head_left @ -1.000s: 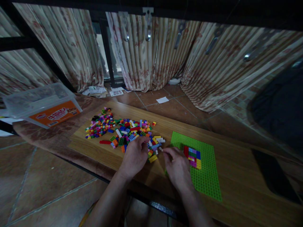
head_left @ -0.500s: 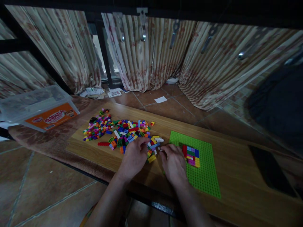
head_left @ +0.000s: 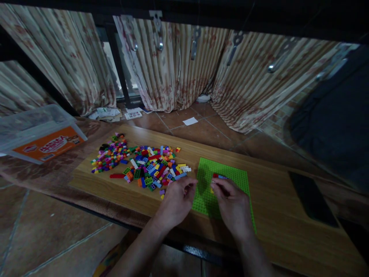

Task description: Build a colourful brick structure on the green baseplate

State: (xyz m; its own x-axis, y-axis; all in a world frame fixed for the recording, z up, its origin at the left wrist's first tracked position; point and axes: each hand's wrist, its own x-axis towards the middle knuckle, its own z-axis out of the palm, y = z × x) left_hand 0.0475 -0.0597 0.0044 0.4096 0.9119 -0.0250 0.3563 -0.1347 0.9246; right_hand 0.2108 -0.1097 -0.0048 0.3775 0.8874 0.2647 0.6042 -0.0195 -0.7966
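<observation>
A green studded baseplate (head_left: 236,177) lies on the wooden board (head_left: 121,188). My right hand (head_left: 233,206) rests over the plate's middle, fingers curled and pinched at the small block of coloured bricks (head_left: 220,177) built there, most of it hidden under the hand. My left hand (head_left: 177,202) sits on the board at the plate's left edge, fingers curled, thumb toward the plate; what it holds, if anything, is hidden. A scattered pile of small coloured bricks (head_left: 144,163) lies to the left of both hands.
A clear plastic box with an orange label (head_left: 43,132) stands at the far left on the patterned cloth. A dark flat object (head_left: 313,198) lies on the right of the table. Striped curtains hang behind, with papers on the tiled floor below them.
Both hands have moved right from the edge of the brick pile: the right hand now covers the built bricks on the green plate, the left hand sits beside the plate. The view has shifted right.
</observation>
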